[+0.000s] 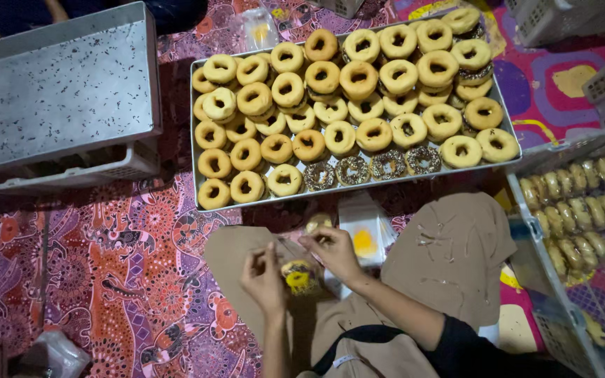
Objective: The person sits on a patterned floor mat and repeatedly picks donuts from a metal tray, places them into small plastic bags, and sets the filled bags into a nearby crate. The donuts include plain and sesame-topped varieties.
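Note:
My left hand point(264, 274) and my right hand point(332, 252) are together over my lap, both pinching a small clear plastic bag point(298, 274) with a yellow mark and a doughnut inside. Right above my right hand lies one loose plain doughnut point(318, 222) on the mat. Just beyond my hands sits a large metal tray point(195, 143) piled with several ring doughnuts point(358, 78), mostly plain golden; a few in the front row carry dark sprinkles point(353, 169). A small stack of empty clear bags point(367, 234) lies beside my right hand.
An upturned metal tray point(64, 87) dusted with dark sprinkles rests on a white crate at the back left. At the right, white plastic crates point(526, 231) hold several bagged doughnuts point(575, 199). A patterned mat point(127, 273) covers the floor.

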